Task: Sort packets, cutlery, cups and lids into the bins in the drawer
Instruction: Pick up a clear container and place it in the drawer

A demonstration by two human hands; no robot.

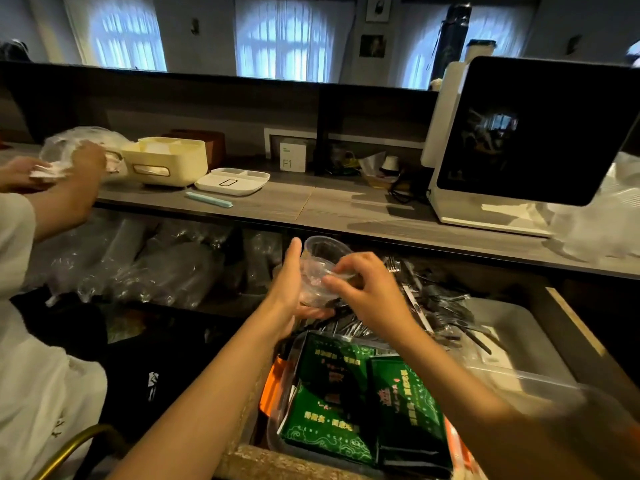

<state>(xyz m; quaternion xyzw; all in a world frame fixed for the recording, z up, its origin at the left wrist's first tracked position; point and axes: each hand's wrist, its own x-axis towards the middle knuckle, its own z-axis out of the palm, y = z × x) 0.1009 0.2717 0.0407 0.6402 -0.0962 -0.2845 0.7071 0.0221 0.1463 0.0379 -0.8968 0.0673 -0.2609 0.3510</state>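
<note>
Head view: over the open drawer (568,317), just below the counter's (311,202) front edge, both hands hold a stack of clear cups (320,271). The left hand (291,289) lies along the stack's left side, fingers nearly straight, palm cupping it from below. The right hand (367,289) curls in from the right, thumb and fingertips pinching a cup rim. Beneath lie black cutlery (440,306) in a bin (512,337) and green packets (346,403) at the drawer's near edge.
</note>
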